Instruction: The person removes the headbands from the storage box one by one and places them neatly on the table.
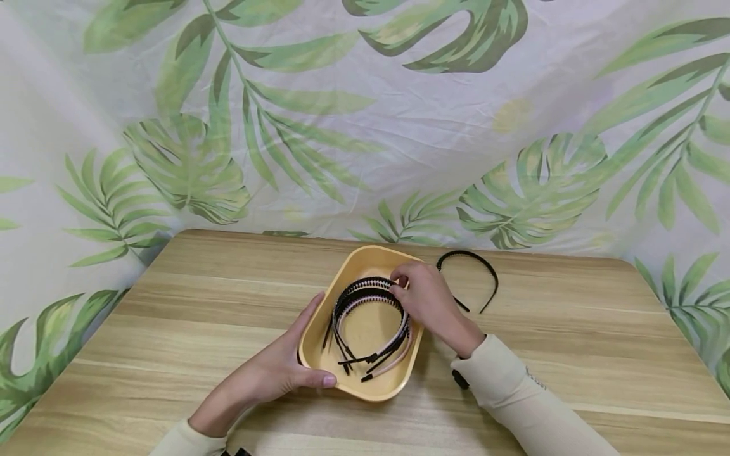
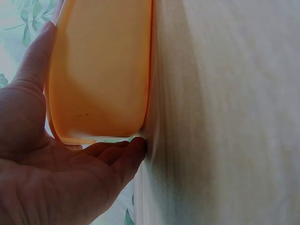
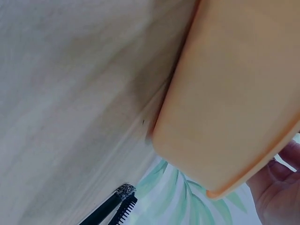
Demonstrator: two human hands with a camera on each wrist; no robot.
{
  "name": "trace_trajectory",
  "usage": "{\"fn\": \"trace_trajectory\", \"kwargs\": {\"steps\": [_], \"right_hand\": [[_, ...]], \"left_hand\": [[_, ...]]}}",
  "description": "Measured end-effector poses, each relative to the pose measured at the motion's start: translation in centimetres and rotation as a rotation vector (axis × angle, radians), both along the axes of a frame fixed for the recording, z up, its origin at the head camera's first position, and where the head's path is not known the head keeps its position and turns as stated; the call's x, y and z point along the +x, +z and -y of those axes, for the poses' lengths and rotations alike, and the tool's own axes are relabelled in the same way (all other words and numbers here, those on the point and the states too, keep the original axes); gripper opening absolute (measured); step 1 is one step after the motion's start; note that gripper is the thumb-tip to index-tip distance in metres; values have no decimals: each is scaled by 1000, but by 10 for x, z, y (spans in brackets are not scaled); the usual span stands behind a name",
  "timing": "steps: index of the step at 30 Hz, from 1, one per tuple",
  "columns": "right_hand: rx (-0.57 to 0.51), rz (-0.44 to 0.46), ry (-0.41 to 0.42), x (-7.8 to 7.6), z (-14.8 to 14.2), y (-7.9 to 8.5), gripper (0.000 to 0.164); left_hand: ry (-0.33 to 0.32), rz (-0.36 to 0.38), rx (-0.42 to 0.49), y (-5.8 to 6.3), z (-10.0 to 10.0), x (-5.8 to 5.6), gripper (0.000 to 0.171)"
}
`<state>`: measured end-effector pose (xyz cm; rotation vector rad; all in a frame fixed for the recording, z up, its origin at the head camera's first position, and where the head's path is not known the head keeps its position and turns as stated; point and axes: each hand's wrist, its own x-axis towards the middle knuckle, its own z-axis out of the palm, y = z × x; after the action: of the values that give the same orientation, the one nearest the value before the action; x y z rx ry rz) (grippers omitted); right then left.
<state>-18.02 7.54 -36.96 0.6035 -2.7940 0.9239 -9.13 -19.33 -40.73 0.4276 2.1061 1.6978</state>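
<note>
A yellow plastic basin (image 1: 308, 335) stands on the table, holding several black and pink headbands (image 1: 371, 294) with toothed bands. My left hand (image 1: 285, 364) holds its near left corner, thumb over the front rim and fingers along the left wall. The left wrist view shows those fingers bent round the basin wall (image 2: 103, 70). My right hand (image 1: 428, 297) reaches over the right rim, and its thumb and index finger pinch the top of a black headband among the others. In the right wrist view the basin hides the fingertips of that hand (image 3: 279, 192).
Behind my right hand, a separate black headband (image 1: 495, 278) lies on the wooden table (image 1: 570, 329), right of the basin. A leaf-patterned cloth (image 1: 319, 145) hangs along the table's back edge.
</note>
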Motion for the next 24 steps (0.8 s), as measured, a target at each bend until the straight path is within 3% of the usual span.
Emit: {"fn": "trace_trajectory", "kwargs": {"steps": [17,24], "right_hand": [[8,-6,-10,0,-6,7,10],[21,37,-41,0,-11,11,12]], "left_hand": [[13,2,-13,0,0,0,137],[11,-6,-25,1,0,0,137]]}}
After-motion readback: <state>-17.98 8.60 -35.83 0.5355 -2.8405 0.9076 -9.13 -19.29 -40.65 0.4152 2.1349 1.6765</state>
